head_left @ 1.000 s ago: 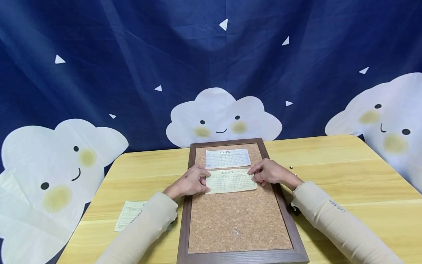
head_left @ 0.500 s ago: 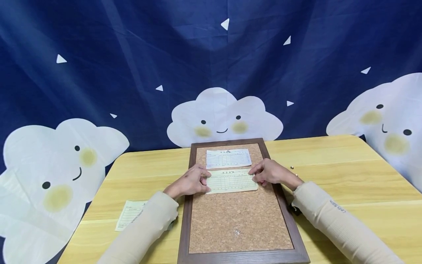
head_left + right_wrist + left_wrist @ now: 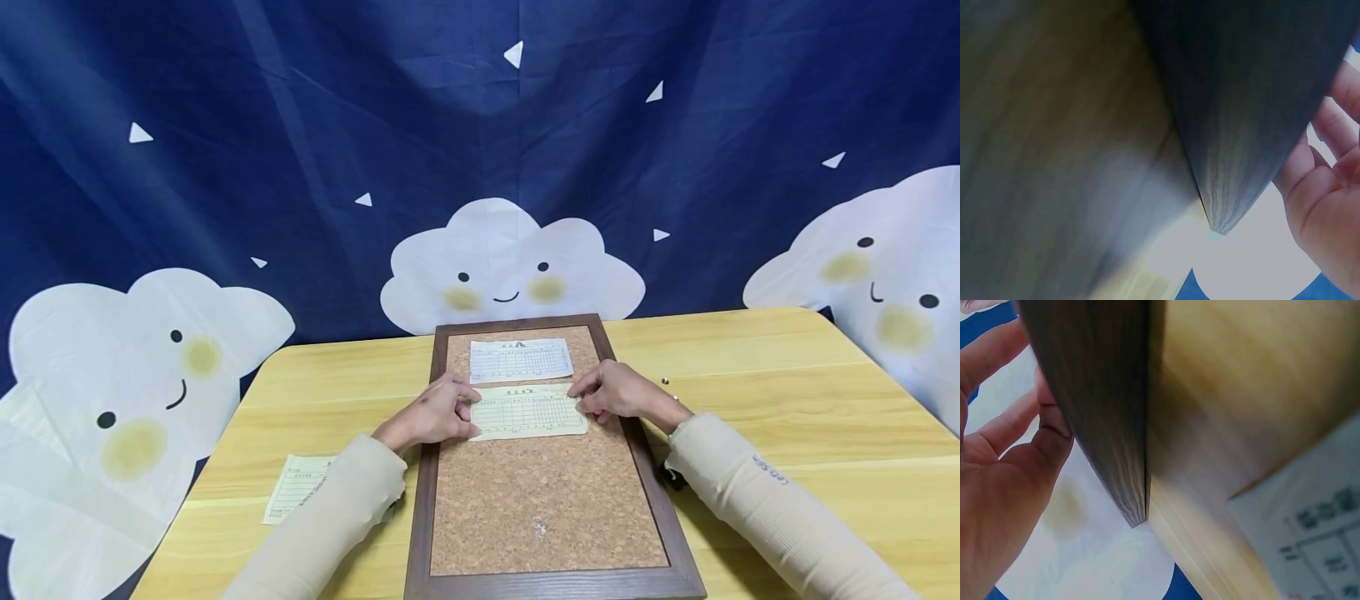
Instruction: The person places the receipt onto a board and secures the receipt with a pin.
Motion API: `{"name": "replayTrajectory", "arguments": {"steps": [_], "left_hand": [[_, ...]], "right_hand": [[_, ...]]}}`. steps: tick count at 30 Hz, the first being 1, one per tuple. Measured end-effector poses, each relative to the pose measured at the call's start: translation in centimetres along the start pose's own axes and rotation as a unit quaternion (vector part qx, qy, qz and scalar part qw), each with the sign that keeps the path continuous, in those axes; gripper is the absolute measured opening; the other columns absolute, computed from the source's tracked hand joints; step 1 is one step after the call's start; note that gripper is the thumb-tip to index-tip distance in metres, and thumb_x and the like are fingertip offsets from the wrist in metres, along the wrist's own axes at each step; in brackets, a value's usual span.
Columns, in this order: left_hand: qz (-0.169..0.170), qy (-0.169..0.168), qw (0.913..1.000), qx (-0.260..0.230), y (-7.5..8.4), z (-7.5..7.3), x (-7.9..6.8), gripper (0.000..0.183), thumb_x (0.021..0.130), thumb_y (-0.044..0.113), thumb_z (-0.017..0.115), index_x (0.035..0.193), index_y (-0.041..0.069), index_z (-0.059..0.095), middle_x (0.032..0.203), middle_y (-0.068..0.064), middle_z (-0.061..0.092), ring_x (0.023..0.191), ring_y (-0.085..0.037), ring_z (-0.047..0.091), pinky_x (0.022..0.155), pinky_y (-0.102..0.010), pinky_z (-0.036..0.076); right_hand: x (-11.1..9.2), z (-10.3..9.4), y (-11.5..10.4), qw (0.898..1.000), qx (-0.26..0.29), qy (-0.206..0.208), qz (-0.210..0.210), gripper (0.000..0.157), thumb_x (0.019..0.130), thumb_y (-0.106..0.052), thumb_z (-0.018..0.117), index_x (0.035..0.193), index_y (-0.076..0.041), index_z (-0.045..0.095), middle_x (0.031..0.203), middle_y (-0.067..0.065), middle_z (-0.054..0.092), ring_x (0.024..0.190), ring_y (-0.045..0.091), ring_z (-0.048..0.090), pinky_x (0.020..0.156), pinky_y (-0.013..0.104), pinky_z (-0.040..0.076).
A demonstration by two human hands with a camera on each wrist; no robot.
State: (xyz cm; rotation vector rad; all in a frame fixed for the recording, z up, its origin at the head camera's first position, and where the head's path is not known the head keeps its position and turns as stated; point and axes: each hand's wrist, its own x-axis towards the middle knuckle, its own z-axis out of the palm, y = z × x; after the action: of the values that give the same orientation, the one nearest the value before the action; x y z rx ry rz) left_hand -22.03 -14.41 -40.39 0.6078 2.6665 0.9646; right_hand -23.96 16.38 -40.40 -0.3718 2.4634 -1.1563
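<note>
A pale yellow receipt slip (image 3: 528,412) with a printed grid lies across the upper half of a cork board (image 3: 547,492). My left hand (image 3: 435,410) holds its left edge, index finger near the top corner and thumb near the bottom one. At the right edge, my right hand (image 3: 617,392) grips it near the upper corner with bent fingers. Just above lies a white-and-blue receipt slip (image 3: 520,360). Both wrist views show the fingertips partly hidden behind the board's dark frame (image 3: 1100,394), so the slip's held edges are out of sight there.
Another yellow slip (image 3: 296,487) lies on the wooden table (image 3: 810,392) at left, partly under the left sleeve. Two tiny shiny pieces (image 3: 665,381) sit right of the board. Behind the table hangs a blue cloud-patterned curtain (image 3: 585,108).
</note>
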Motion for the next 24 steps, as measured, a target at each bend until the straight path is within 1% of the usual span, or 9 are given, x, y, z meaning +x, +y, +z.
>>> {"name": "replayTrajectory", "arguments": {"steps": [5,11,14,16,19,24], "left_hand": [[0.001,0.0,1.0,0.002,0.0,0.0,0.0,0.047,0.077,0.0,0.084,0.12,-0.006,0.067,0.115,-0.008,0.052,0.113,-0.021,0.048,0.104,-0.041,0.04],[-0.007,-0.001,1.0,-0.004,-0.1,0.1,0.1,0.047,0.076,0.0,0.085,0.12,-0.005,0.067,0.116,-0.008,0.051,0.098,-0.016,0.05,0.1,-0.039,0.042],[-0.007,-0.002,1.0,0.002,-0.1,0.0,0.1,0.049,0.076,0.001,0.085,0.121,-0.005,0.067,0.114,-0.007,0.051,0.092,-0.015,0.051,0.096,-0.038,0.043],[-0.006,-0.002,1.0,0.005,-0.1,0.0,0.2,0.049,0.076,0.001,0.086,0.121,-0.005,0.067,0.112,-0.007,0.052,0.091,-0.014,0.05,0.095,-0.037,0.043],[-0.006,-0.001,1.0,0.004,-0.1,0.0,0.2,0.049,0.076,0.002,0.086,0.12,-0.005,0.067,0.111,-0.006,0.053,0.09,-0.013,0.05,0.094,-0.036,0.043],[-0.014,-0.002,0.9999,-0.006,-0.2,0.0,0.2,0.048,0.076,0.0,0.085,0.12,-0.005,0.067,0.115,-0.008,0.051,0.083,-0.011,0.053,0.091,-0.035,0.044]], "right_hand": [[0.0,0.0,0.1,1.0,0.005,0.001,-0.001,0.021,0.088,0.003,0.071,0.109,0.007,0.072,0.079,0.007,0.069,0.061,0.013,0.062,0.059,0.03,0.056],[0.0,0.0,0.1,1.0,0.0,0.004,0.0,0.021,0.088,0.001,0.072,0.109,0.006,0.073,0.079,0.006,0.069,0.06,0.013,0.063,0.059,0.031,0.056],[-0.1,-0.1,0.2,1.0,0.002,0.0,-0.005,0.022,0.088,0.0,0.072,0.109,0.006,0.073,0.085,0.007,0.069,0.061,0.014,0.064,0.06,0.032,0.057],[-0.2,-0.2,0.2,1.0,0.006,-0.006,-0.011,0.023,0.089,-0.001,0.072,0.11,0.006,0.072,0.088,0.008,0.069,0.062,0.015,0.064,0.06,0.032,0.057],[-0.4,-0.5,0.3,0.999,0.024,-0.019,-0.022,0.025,0.09,-0.003,0.071,0.113,0.008,0.071,0.089,0.008,0.069,0.064,0.016,0.065,0.062,0.033,0.058],[-0.7,-1.3,0.4,0.997,0.066,-0.03,-0.035,0.029,0.092,-0.002,0.067,0.117,0.013,0.066,0.083,0.01,0.069,0.063,0.015,0.064,0.061,0.031,0.058]]}}
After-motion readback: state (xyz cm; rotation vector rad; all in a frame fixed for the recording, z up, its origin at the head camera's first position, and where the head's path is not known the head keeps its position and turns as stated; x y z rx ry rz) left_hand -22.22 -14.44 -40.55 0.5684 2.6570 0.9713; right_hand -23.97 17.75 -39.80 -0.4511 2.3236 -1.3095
